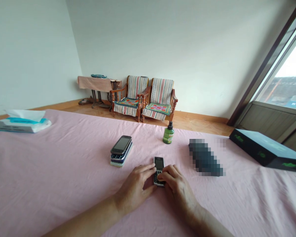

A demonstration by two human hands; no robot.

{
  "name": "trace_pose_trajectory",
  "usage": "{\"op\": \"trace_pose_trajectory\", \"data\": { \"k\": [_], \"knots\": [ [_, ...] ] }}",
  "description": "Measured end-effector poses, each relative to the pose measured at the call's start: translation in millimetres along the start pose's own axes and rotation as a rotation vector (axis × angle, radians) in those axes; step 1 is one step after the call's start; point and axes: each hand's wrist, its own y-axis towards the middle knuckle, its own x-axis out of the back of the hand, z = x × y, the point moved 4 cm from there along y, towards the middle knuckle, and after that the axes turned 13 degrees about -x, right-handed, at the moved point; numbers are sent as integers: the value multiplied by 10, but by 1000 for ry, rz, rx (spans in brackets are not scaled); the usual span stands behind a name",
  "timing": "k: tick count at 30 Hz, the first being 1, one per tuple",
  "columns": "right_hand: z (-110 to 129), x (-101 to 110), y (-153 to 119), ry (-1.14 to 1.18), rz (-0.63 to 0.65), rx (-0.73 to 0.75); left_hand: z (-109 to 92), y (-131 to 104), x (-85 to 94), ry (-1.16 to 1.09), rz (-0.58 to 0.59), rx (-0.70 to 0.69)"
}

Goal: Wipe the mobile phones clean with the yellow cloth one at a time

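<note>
A small black and silver keypad mobile phone (159, 163) lies face up on the pink cloth (84, 197), its screen end pointing away from me. My left hand (135, 184) grips its left edge between fingers near the screen and thumb near the lower corner. From the other side, my right hand (179, 186) holds the right edge, with its thumb over the keypad. Some of the keys are hidden under the thumb. Left of and beyond my left hand sits a stack of several phones (122, 146), a dark touchscreen one on top.
A green bottle with a black cap (168, 134) stands beyond the phone. To the right are a dark pixelated object (204, 158) and a black box (266, 148). A tissue pack (22, 123) lies far left. Two wooden armchairs (144, 98) stand against the wall.
</note>
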Motion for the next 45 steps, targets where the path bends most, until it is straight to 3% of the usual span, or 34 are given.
{"op": "trace_pose_trajectory", "data": {
  "k": [22,29,45],
  "knots": [
    [1,-8,-61,96,45,21,6,-14,-2,2,19,-20],
    [-89,15,-75,132,-24,-2,5,1,1,-3,28,-15],
    [-175,-1,-66,152,-21,-45,6,-8,2,15,1,-26]
  ]
}}
